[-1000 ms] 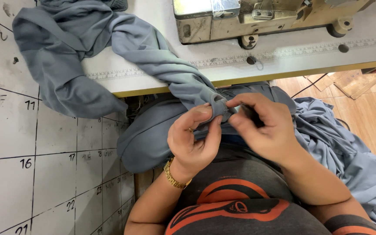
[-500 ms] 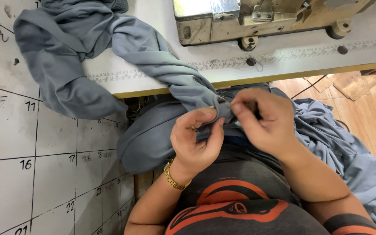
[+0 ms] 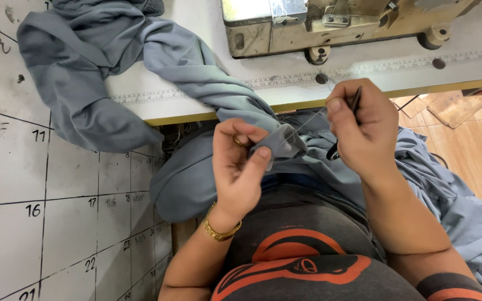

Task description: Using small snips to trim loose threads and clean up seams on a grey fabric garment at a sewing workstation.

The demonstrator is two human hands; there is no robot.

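My left hand (image 3: 240, 167) pinches the folded grey cloth garment (image 3: 277, 142) over my lap while my right hand (image 3: 358, 125) grips small dark snips (image 3: 346, 125), thread drawn taut, seemingly uncut.

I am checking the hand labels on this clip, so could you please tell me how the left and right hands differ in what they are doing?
The left hand pinches a fold of the grey fabric between thumb and fingers; the right hand holds a small dark tool, not the cloth. The left hand sits lower, near the lap; the right hand is raised towards the table edge. Only the left wrist wears a gold bracelet. A thin thread runs between them.
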